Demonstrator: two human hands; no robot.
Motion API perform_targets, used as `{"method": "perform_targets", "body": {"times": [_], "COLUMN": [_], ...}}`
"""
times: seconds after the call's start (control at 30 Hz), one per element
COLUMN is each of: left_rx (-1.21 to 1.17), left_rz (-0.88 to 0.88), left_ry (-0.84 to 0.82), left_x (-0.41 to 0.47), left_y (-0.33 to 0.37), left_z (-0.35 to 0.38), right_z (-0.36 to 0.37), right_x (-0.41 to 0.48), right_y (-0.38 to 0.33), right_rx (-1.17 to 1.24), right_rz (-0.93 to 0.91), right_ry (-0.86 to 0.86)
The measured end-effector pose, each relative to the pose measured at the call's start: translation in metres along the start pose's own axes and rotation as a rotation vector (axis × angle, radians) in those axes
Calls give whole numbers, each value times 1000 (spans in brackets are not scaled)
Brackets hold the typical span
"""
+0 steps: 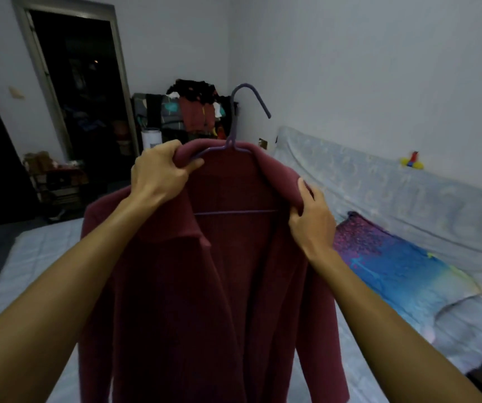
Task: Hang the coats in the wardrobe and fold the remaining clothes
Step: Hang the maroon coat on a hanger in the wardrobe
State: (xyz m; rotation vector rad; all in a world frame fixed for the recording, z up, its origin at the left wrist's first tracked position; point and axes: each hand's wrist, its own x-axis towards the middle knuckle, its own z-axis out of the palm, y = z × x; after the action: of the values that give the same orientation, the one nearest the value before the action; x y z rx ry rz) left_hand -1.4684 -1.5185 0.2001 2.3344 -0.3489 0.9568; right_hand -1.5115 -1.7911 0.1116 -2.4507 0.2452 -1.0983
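Left hand (161,173) and right hand (311,219) grip the maroon coat (219,286) on a hanger (235,117).

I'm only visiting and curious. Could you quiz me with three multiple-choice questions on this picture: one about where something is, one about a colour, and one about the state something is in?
1. Where is the colourful pillow?
A) on the bed, right of the coat
B) on the floor by the door
C) on a chair

2. What colour is the hanger?
A) white
B) purple
C) green

3. What state is the coat in?
A) folded flat
B) draped on the hanger and held up
C) lying crumpled on the floor

Answers:
1 A: it lies on the sheet at the right.
2 B: its hook and bar show purple.
3 B: the left hand and the right hand each grip the collar, holding the coat up.
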Motion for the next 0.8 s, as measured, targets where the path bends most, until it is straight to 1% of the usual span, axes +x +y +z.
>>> {"method": "perform_targets", "body": {"times": [0.07,0.17,0.2,0.23,0.33,0.4,0.47,0.5,0.57,0.6,0.63,0.67,0.7,0.73,0.77,0.8], "left_rx": [-18,-31,-12,18,174,241,237,229,219,209,195,175,150,124,98,78], "left_rz": [-13,36,67,96,167,144,84,72,85,92,86,72,59,53,60,76], "left_ry": [-23,-80,-94,-97,-87,-91,-75,-54,-5,23,53,83,117,152,184,208], "left_x": [-1,-10,-14,-19,-29,-31,-29,-26,-21,-18,-15,-13,-11,-8,-5,-2], "left_y": [-13,-30,-35,-39,-38,-32,-27,-25,-24,-23,-23,-24,-27,-29,-31,-32], "left_z": [-8,-14,-14,-12,-1,10,18,20,20,19,16,14,12,10,9,8], "right_z": [-4,-15,-20,-24,-33,-30,-15,-6,9,13,12,9,3,-3,-10,-18], "right_x": [13,44,52,60,73,63,33,15,-10,-11,-6,2,13,24,35,45], "right_y": [-10,-25,-29,-34,-58,-85,-109,-116,-117,-109,-100,-89,-78,-68,-59,-53], "right_rx": [65,359,425,460,476,512,530,500,457,485,542,570,537,457,371,306], "right_rz": [78,315,355,366,308,246,122,32,-107,-118,-90,-72,-83,-118,-162,-215], "right_ry": [-4,-4,1,16,77,76,-24,-124,-424,-572,-652,-612,-456,-253,-86,35]}}
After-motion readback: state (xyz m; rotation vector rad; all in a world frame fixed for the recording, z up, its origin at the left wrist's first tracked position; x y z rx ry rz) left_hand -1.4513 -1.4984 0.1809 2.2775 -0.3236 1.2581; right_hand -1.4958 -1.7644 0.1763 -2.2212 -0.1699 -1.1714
